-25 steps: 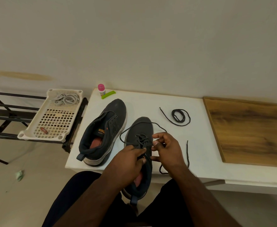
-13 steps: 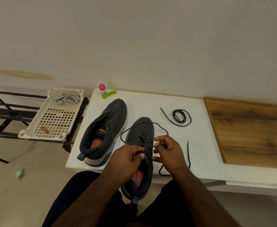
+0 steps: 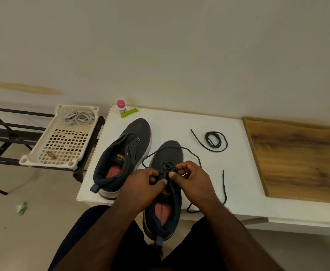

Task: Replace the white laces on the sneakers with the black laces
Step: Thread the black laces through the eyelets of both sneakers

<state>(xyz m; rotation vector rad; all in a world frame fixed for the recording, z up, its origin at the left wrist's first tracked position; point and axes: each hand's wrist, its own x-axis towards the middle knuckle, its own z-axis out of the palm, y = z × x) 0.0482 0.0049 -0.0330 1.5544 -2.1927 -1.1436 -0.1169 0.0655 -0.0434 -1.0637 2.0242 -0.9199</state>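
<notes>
Now both hands have closed in over the eyelets of the near sneaker (image 3: 167, 159) on the white table (image 3: 236, 184).
Left hand (image 3: 144, 184) pinches the tongue edge; right hand (image 3: 191, 177) pinches the black lace (image 3: 191, 153), threading a higher eyelet; the spare black lace (image 3: 213, 139) lies coiled nearby.

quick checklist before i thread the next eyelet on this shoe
1. Near sneaker steady on the white table, heel over the edge: ok.
2. Right hand pinching the black lace: ok.
3. Left hand bracing the shoe: ok.
4. Lace tip lined up with an eyelet: cannot tell, fingers hide it.
5. Far sneaker laced: not ok, eyelets empty.
6. Spare black lace on the table: ok.
</notes>
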